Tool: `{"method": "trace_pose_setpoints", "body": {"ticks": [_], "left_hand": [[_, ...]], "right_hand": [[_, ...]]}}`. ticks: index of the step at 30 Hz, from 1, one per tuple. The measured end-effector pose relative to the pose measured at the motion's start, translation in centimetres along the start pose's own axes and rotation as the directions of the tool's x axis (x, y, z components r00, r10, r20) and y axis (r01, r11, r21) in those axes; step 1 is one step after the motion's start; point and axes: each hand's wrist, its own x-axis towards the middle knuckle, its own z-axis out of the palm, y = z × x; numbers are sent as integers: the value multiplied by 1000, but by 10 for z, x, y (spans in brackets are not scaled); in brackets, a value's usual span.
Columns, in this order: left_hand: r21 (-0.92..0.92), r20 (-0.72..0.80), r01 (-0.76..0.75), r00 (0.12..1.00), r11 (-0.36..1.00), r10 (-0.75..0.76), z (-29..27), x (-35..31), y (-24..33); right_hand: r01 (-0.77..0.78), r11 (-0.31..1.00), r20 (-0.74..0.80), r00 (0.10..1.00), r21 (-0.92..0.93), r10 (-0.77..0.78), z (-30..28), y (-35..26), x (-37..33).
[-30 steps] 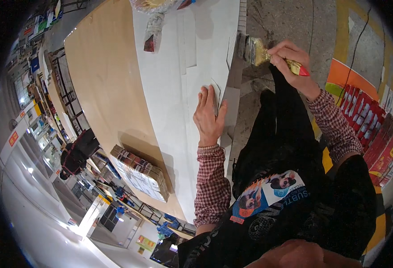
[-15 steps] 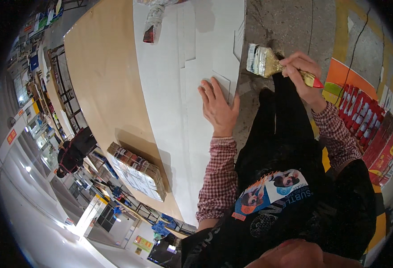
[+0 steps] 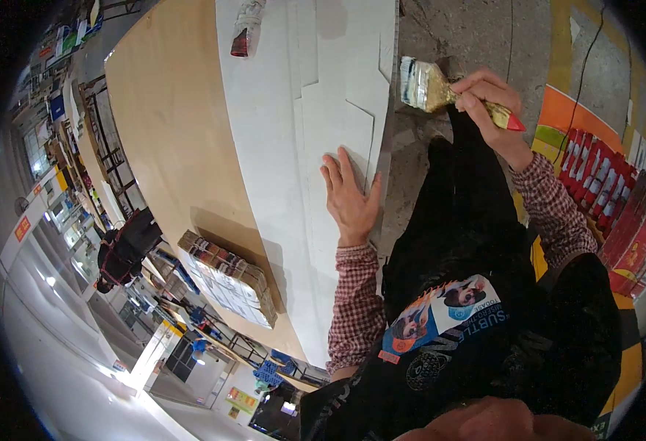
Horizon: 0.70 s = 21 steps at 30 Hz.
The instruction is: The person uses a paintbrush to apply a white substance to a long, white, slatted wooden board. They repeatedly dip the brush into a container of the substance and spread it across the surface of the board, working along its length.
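My left hand (image 3: 352, 204) lies flat with its fingers apart on a long white cardboard sheet (image 3: 279, 132), whose fold lines and cut flaps show beside the fingers. Between the fingers and thumb of my right hand (image 3: 493, 106) is the handle of a wide paintbrush (image 3: 427, 85) with a red tip. Its pale, coated bristles point left, just off the sheet's right edge and above the floor. At the sheet's far end rests a second brush (image 3: 241, 42), wrapped in clear plastic, its end dark red.
The sheet lies on a tan board (image 3: 168, 95). A bundled stack of cardboard pieces (image 3: 231, 279) sits at the board's near left. On the right stands an open red carton (image 3: 616, 198) with rows of red and white items. Another person (image 3: 126, 248) is at the far left.
My left hand has slid slightly toward me and left over the cardboard. My right hand has carried the paintbrush a little away from me and left.
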Motion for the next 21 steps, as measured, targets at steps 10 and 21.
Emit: {"method": "trace_pose_setpoints", "body": {"ticks": [10, 21], "left_hand": [[-73, -4, -59, 998, 996, 59, -19, 9, -2], [38, -54, -34, 998, 999, 36, -6, 2, -5]], "right_hand": [[92, 994, 31, 995, 54, -93, 21, 2, -8], [-24, 998, 28, 999, 54, 22, 30, -12, -32]]}}
